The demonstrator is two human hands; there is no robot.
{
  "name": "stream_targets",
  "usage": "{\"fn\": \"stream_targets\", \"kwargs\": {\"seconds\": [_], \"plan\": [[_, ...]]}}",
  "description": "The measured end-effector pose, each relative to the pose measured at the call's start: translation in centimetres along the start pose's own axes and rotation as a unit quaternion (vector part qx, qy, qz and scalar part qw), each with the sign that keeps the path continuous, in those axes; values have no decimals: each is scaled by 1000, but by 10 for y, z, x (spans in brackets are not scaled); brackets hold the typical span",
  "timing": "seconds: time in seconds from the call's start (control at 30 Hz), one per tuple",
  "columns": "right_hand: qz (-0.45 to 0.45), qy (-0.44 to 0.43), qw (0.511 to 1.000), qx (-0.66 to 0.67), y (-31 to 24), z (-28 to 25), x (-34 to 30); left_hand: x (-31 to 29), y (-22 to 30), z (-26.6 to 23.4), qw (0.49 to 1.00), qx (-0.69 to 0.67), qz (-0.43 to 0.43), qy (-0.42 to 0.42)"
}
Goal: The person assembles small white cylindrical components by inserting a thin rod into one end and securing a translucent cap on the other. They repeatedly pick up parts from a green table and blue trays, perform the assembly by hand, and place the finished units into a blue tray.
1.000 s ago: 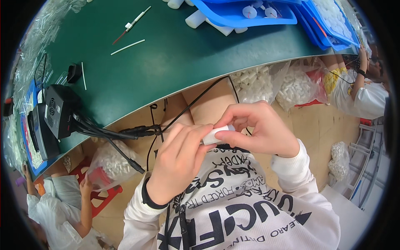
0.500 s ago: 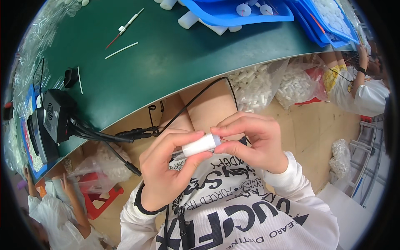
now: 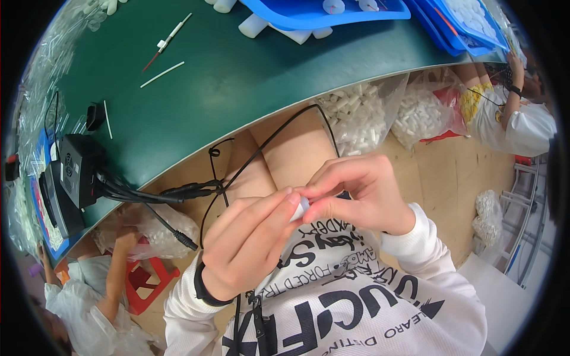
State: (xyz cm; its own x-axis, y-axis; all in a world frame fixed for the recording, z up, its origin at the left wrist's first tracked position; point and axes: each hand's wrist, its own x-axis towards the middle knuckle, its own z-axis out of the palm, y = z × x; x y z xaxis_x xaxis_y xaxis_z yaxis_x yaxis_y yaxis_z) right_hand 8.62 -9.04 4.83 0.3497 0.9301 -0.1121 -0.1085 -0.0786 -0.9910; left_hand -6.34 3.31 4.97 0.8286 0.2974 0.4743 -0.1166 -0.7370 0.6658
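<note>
Two hands met in front of the person's chest, below the edge of the green table [image 3: 237,101]. The left hand [image 3: 249,243] and the right hand [image 3: 356,193] both pinched one small white piece [image 3: 301,209]; each grip was narrow and closed on it, and the fingers hid most of the piece, so its shape was hard to make out. On the table lay two thin white sticks [image 3: 162,75], one black box [image 3: 77,169] with cables, and blue trays [image 3: 332,12] cut off by the upper edge. Under the table stood two clear bags [image 3: 362,115] full of white pieces. Two other people sat at the sides, one at the lower left and one at the right, both partly cut off.
</note>
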Motion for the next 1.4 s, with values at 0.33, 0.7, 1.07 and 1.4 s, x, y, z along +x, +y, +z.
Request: {"fn": "stream_targets", "kwargs": {"seconds": [0.33, 0.7, 1.07, 1.4], "plan": [[-131, 43, 990, -43, 0, -5, -2, -2, 3, -5, 912, -259, -306, -82], [-104, 9, 994, -24, -1, -3, -7, -3, 7, -6, 950, -198, -221, -102], [-35, -44, 998, -5, -23, -11, -6, 1, 20, -11, 983, -98, -135, -77], [-102, -46, 985, -131, -15, -10, -11, -4, 17, -8, 988, -91, -95, -81]]}}
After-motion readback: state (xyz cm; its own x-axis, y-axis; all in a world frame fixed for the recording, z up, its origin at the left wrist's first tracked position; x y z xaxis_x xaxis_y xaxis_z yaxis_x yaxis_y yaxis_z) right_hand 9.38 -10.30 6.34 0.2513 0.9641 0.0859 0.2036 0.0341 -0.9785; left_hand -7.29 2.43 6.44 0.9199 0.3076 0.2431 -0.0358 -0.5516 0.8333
